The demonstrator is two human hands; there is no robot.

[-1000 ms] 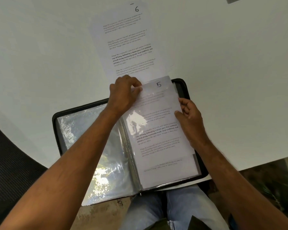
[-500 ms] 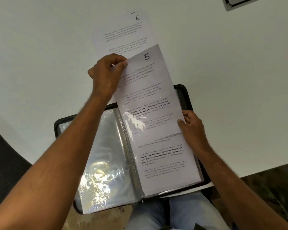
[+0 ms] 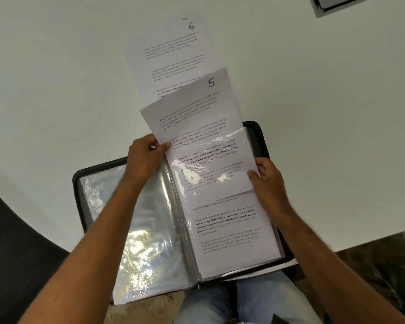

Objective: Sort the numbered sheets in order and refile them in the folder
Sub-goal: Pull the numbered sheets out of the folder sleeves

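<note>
Item: white printed sheet numbered 5 (image 3: 192, 118), half inside the clear plastic sleeve (image 3: 220, 160) of the black zip folder (image 3: 258, 134), at 12 o'clock.

Left hand (image 3: 145, 160) pinched its left edge; right hand (image 3: 270, 178), fingers curled, gripped the sleeve edge. Advised: keep sheet flat, square to the opening.

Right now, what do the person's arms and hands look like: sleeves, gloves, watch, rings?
Both forearms are bare as far as the frame shows: no sleeves in view. The left hand and right hand wear no gloves; no watch, band or ring shows. No markings visible.
</note>
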